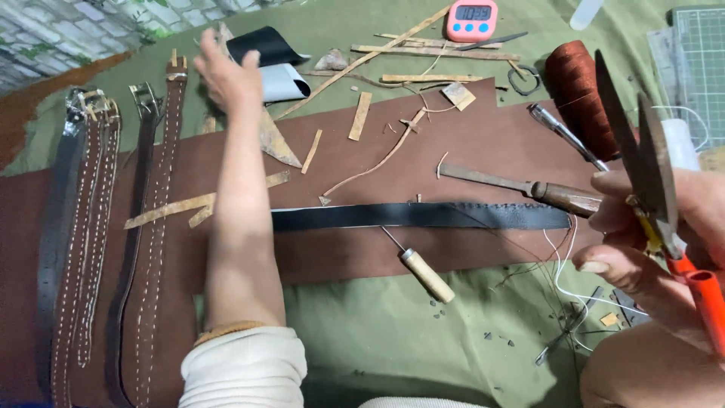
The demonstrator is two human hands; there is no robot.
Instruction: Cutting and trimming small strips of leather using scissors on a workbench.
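My left hand (226, 72) reaches far across the table with fingers spread, hovering near black and white leather pieces (273, 64) and holding nothing. My right hand (649, 227) is close to the camera at the right, gripping scissors (642, 151) with dark blades pointing up and orange handles. A black leather strap (423, 216) lies across a brown leather sheet (483, 143), partly hidden by my left forearm. A wooden-handled awl (423, 268) lies just below the strap.
Several stitched brown belts (98, 227) lie at the left. A wooden-handled chisel (529, 187), a spool of brown thread (578, 87), a metal tool (563, 134), a pink timer (472, 20), leather scraps and thread ends are scattered on the green cloth (393, 325).
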